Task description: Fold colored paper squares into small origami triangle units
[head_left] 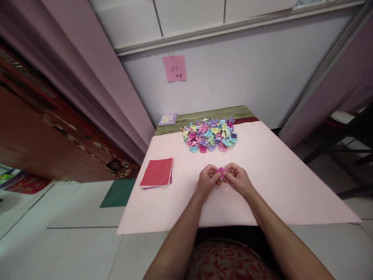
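Observation:
Between my two hands is a small piece of folded magenta paper (221,171), held just above the pink-covered table. My left hand (209,179) pinches its left side with thumb and fingers. On the other side, my right hand (237,179) grips the right edge the same way. Fingers cover much of the paper, so its full folded shape is hidden. Beyond the hands lies a heap of folded paper pieces (210,134) in purple, pink, blue, yellow and green. A stack of square paper sheets (157,172), red on top, rests to the left.
Pink sheeting (279,171) covers most of the table. At the back left corner sits a small stack of printed packs (168,119). A pink note (175,69) is stuck on the wall behind. Curtains hang at both sides, and a green mat (118,193) lies on the floor.

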Demonstrator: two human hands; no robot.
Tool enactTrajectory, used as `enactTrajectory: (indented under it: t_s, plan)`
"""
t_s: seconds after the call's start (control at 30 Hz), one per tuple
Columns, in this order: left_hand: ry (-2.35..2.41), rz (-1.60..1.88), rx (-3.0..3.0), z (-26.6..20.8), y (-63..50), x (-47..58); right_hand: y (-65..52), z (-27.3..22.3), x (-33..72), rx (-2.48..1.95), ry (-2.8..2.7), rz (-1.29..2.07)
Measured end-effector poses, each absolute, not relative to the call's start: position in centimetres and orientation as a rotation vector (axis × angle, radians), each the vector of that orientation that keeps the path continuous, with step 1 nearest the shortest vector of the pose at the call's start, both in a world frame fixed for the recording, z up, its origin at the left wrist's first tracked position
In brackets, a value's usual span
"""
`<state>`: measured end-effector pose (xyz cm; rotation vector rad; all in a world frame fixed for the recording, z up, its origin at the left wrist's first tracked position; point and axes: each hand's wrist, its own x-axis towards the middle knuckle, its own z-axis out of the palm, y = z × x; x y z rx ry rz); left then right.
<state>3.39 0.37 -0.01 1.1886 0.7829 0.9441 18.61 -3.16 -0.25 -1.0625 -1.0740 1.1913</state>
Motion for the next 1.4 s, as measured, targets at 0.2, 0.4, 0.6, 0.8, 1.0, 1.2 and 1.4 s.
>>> enactTrajectory:
  t_s: [0.2,0.4,0.6,0.8,1.0,1.2,1.4]
  plan:
    - [0.776,0.987,1.155,0.1,0.6,3.3,-2.9,-1.2,18.6,-1.035,-1.088,1.184]
    - [0.806,1.021,1.079,0.1,0.6,3.3,-3.1,-1.3,18.9,-1.090,-1.111,1.080]
    - [0.767,1.023,1.133,-0.1,0.5,3.1,-3.4,-0.8,18.7,-1.093,-1.093,1.089]
    - [0.836,1.070,1.143,-0.5,0.6,3.5,-3.1,-1.3,18.2,-1.052,-1.064,1.144]
    - [0.856,1.091,1.156,-0.5,0.6,3.5,-2.9,-1.8,18.3,-1.115,-1.104,1.053]
    - [0.890,1.115,1.196,-0.6,0.4,3.4,-3.0,-1.8,18.3,-1.166,-1.188,0.938]
    - [0.864,1.083,1.217,-0.4,0.5,3.3,-3.1,-1.4,18.2,-1.145,-1.237,0.882]
